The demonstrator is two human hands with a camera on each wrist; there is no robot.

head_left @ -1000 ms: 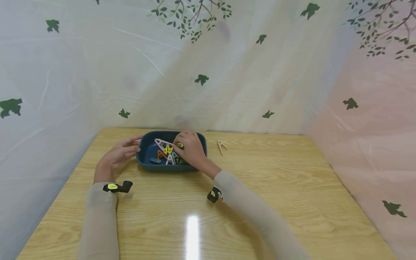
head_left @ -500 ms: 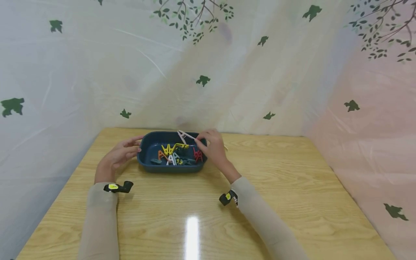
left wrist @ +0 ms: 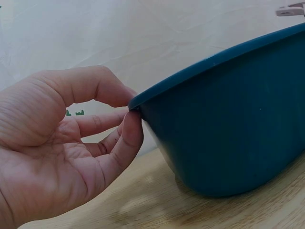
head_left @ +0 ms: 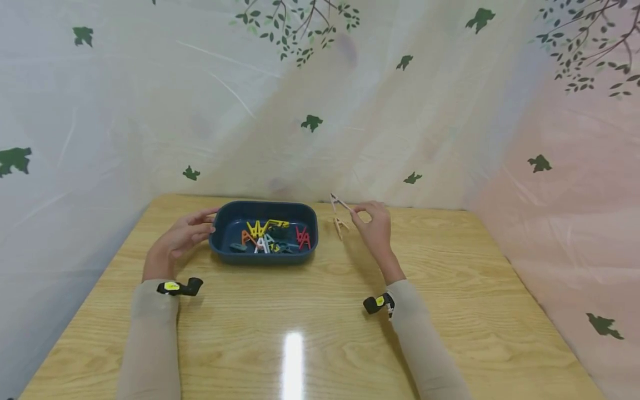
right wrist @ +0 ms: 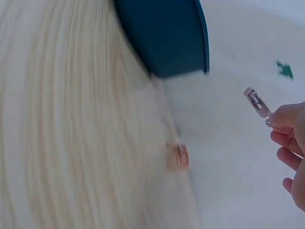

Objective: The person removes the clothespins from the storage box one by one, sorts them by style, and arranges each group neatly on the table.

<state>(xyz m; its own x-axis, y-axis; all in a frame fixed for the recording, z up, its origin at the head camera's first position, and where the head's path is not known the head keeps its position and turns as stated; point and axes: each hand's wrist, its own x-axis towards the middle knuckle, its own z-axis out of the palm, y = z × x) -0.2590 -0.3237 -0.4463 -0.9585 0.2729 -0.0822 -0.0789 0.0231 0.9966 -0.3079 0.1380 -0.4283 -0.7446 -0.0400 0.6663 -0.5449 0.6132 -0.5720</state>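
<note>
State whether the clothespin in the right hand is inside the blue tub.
Outside. The right hand pinches the pale pink clothespin apart from the blue tub, past its right end.

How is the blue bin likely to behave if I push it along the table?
The blue bin looks like moulded plastic, so it is probably stiff. It holds just a scatter of small clips, so it should be fairly light and may slide on the glossy table. Being low and wide, it seems unlikely to tip.
</note>
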